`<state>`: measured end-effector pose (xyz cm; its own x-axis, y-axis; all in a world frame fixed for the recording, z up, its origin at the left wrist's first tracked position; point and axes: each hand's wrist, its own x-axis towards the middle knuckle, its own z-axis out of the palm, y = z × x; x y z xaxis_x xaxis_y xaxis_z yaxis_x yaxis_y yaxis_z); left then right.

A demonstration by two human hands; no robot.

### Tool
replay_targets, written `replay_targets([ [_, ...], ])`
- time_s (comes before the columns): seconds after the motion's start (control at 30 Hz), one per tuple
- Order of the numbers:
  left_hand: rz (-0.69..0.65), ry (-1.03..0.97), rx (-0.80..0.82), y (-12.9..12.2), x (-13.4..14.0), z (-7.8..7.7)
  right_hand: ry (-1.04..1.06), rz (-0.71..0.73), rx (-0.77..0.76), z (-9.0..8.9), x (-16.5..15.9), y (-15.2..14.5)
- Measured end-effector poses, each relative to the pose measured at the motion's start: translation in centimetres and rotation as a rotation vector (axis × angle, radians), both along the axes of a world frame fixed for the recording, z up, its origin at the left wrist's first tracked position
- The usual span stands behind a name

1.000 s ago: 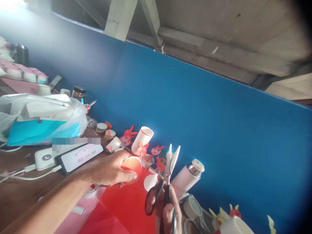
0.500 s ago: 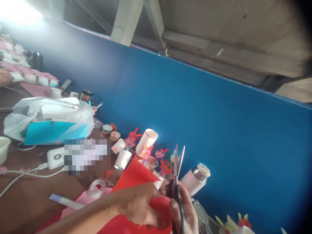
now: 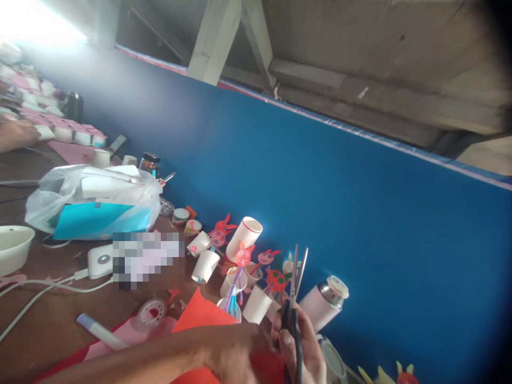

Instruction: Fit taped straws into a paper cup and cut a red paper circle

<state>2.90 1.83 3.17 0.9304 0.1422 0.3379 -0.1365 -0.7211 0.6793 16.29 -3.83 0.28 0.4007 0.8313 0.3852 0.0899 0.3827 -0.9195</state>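
Note:
My right hand is wrapped round the dark handles of a pair of scissors. The blades point up and stand slightly apart, with no paper between them. From the lower left my left forearm reaches across, and my left hand grips red paper close beside the scissors. Its fingers are partly hidden and in shadow. Just behind the hands stand white paper cups and red paper animal faces on sticks.
A pink-and-steel thermos leans by the blue partition. To the left lie a tape roll, a glue stick, a white power bank with cables, a plastic bag and a white bowl. Another person's hand is at far left.
My left hand has turned and lowered with the red paper, uncovering more cups behind it. The scissor blades have come closer together. The view has shifted slightly.

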Motion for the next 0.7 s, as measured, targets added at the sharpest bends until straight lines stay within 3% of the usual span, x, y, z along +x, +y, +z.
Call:
replay_targets([
  [0.3, 0.098, 0.143, -0.214, 0.1, 2.8, 0.3, 0.044, -0.035, 0.011, 1.0, 1.8, -0.5],
  [0.47, 0.056, 0.166, -0.128, 0.8, 3.9, -0.2, 0.165, -0.049, -0.008, 1.0, 1.7, -0.2],
  [0.57, 0.066, 0.159, -0.118, 1.2, 3.0, -0.4, 0.181, 0.007, 0.031, 0.9, 1.2, 0.0],
  [0.7, 0.071, 0.069, -0.167, -0.3, -1.0, -0.8, 0.145, 0.067, 0.050, 1.0, 0.6, -0.2],
])
